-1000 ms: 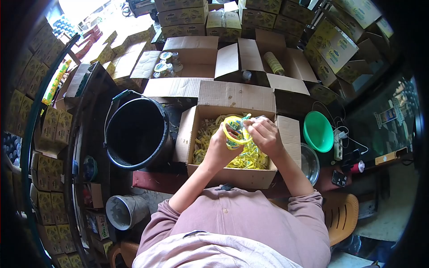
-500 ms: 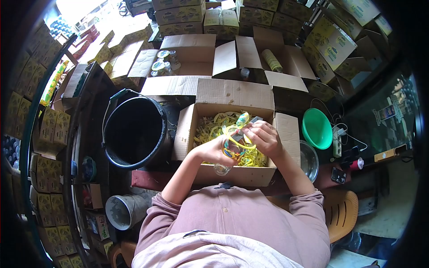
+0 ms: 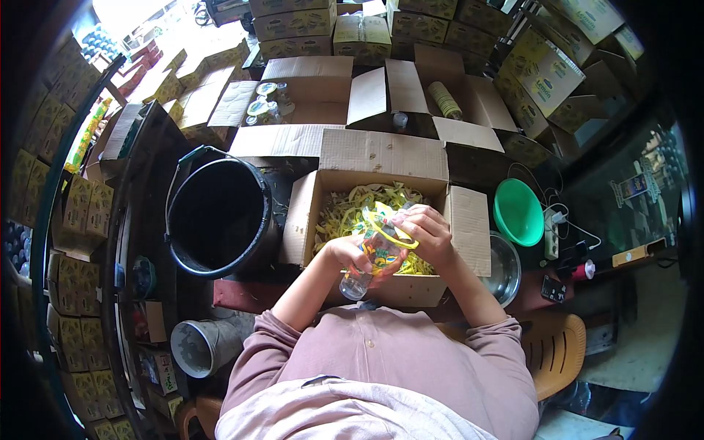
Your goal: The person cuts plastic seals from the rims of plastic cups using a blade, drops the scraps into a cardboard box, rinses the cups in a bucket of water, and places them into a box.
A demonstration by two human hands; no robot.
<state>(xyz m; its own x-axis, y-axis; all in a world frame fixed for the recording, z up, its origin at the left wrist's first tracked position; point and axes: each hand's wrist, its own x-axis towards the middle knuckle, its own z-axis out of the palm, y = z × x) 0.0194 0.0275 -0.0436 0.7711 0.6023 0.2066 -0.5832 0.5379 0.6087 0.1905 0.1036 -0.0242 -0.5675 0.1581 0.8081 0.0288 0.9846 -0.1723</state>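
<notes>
My left hand point(image 3: 347, 255) is wrapped round a clear jar point(image 3: 355, 284) with a yellow, green and orange printed label. The jar is tilted, its bare clear end toward my body. A yellow strip point(image 3: 400, 240) loops round its far end. My right hand point(image 3: 428, 233) is closed at that far end, its fingertips close to the strip; what it grips is mostly hidden. Both hands are over an open cardboard box point(image 3: 385, 154) holding a heap of yellow strips and scraps point(image 3: 339, 209).
On the left stands a black bucket point(image 3: 220, 213), with a grey bucket point(image 3: 198, 346) below it. A green basin point(image 3: 519, 213) and a metal bowl point(image 3: 506, 271) are at right. Behind, open boxes hold clear jars point(image 3: 268, 106) and a stack of yellowish lids point(image 3: 445, 100).
My left hand has turned the jar, so more of its label and clear end show. My right hand has shifted slightly left and down along the far end.
</notes>
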